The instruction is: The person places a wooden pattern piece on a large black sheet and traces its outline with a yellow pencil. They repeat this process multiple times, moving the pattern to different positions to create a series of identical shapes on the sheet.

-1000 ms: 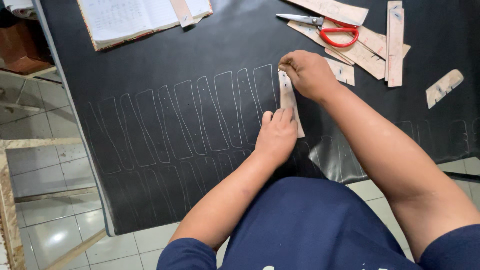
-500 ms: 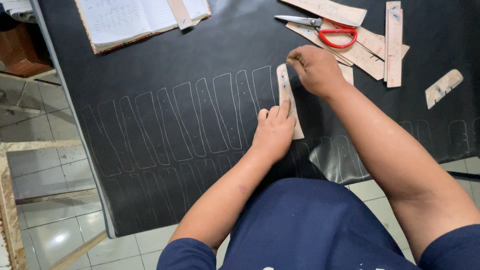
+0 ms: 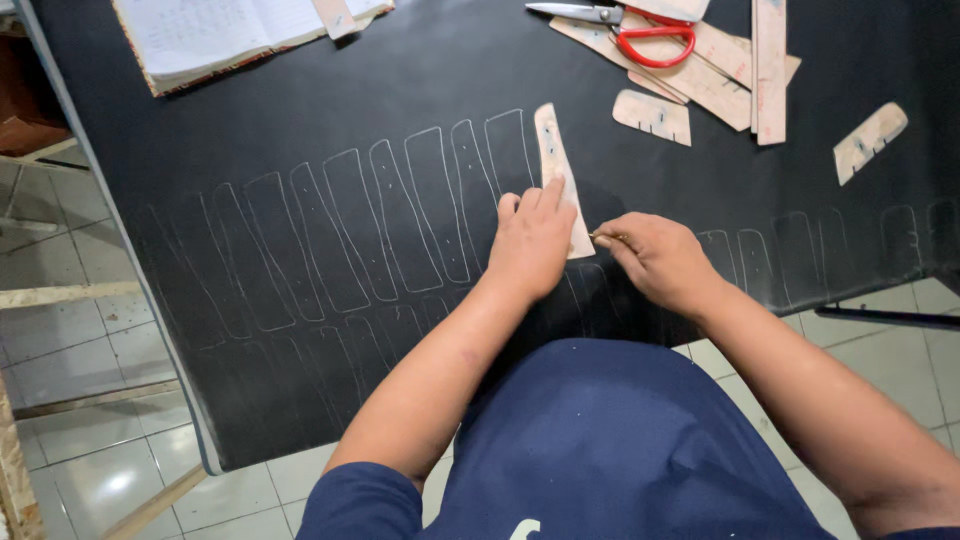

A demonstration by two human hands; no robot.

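Pinning tan template (image 3: 556,165) w/ left hand (image 3: 532,243), long axis near-far, narrow end far

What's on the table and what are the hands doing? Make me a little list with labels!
Left hand: left hand presses flat on a tan cardboard template.
Right hand: right hand pinches a thin marking tool at the template's lower edge.
Surface: black sheet with a row of traced outlines.
Far side: red-handled scissors on more cardboard pieces; an open notebook.
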